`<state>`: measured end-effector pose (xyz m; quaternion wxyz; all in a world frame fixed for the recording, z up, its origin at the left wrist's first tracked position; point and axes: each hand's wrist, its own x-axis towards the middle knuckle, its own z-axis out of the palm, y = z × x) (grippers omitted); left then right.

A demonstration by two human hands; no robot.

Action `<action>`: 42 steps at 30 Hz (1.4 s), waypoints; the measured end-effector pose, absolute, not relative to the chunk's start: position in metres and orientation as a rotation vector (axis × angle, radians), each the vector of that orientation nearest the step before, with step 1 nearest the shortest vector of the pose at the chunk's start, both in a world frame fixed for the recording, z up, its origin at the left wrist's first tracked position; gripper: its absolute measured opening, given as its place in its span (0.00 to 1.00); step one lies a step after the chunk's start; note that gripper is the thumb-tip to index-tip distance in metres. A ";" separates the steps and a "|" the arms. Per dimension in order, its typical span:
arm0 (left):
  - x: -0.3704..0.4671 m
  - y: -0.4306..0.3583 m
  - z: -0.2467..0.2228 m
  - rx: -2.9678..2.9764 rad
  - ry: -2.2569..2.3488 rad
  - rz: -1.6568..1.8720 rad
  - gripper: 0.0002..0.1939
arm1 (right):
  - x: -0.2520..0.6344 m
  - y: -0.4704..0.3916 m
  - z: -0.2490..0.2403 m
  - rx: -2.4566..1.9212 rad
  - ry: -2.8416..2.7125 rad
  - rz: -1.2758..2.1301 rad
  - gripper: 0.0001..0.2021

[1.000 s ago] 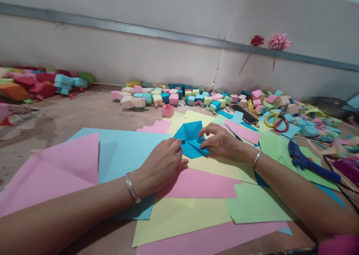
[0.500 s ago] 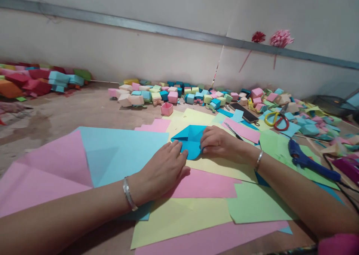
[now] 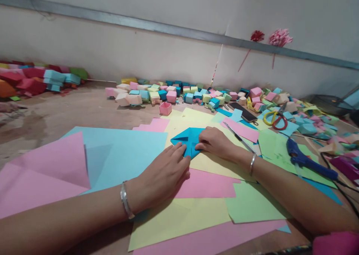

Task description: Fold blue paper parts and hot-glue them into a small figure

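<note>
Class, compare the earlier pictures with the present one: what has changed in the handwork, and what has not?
The blue paper, its back part raised earlier, now lies flatter. The right hand has drawn its spread fingers together at the paper's right edge. Both hands still touch it. The scissors, phone and glue gun stayed put.

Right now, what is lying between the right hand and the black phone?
The head view shows pink paper, a slim metallic tool and blue paper pieces between the right hand and phone.
</note>
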<state>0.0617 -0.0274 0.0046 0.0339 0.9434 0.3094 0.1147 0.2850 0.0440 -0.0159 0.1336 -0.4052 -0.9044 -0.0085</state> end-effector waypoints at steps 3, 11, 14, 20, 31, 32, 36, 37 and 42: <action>0.063 -0.030 0.005 2.898 1.028 0.238 0.10 | 0.281 0.041 -0.014 -1.243 -2.669 -0.137 0.19; 0.064 -0.030 0.004 2.976 1.014 0.149 0.10 | 0.276 0.038 -0.016 -1.304 -2.690 -0.299 0.19; 0.065 -0.031 0.003 2.971 1.000 0.167 0.09 | 0.276 0.038 -0.015 -1.333 -2.696 -0.290 0.19; 0.065 -0.033 0.001 2.920 1.001 0.255 0.09 | 0.274 0.040 -0.014 -1.364 -2.699 -0.290 0.20; 0.065 -0.030 0.004 3.002 0.967 0.168 0.09 | 0.273 0.040 -0.015 -1.312 -2.678 -0.384 0.22; 0.065 -0.030 0.004 2.994 0.965 0.165 0.08 | 0.273 0.040 -0.016 -1.315 -2.674 -0.382 0.22; 0.064 -0.025 0.004 2.977 0.929 0.203 0.08 | 0.272 0.041 -0.016 -1.387 -2.675 -0.320 0.21; 0.063 -0.023 0.005 2.990 0.912 0.212 0.09 | 0.272 0.041 -0.015 -1.409 -2.677 -0.299 0.21; 0.058 -0.014 0.008 3.026 0.838 0.231 0.09 | 0.269 0.041 -0.008 -1.482 -2.677 -0.183 0.19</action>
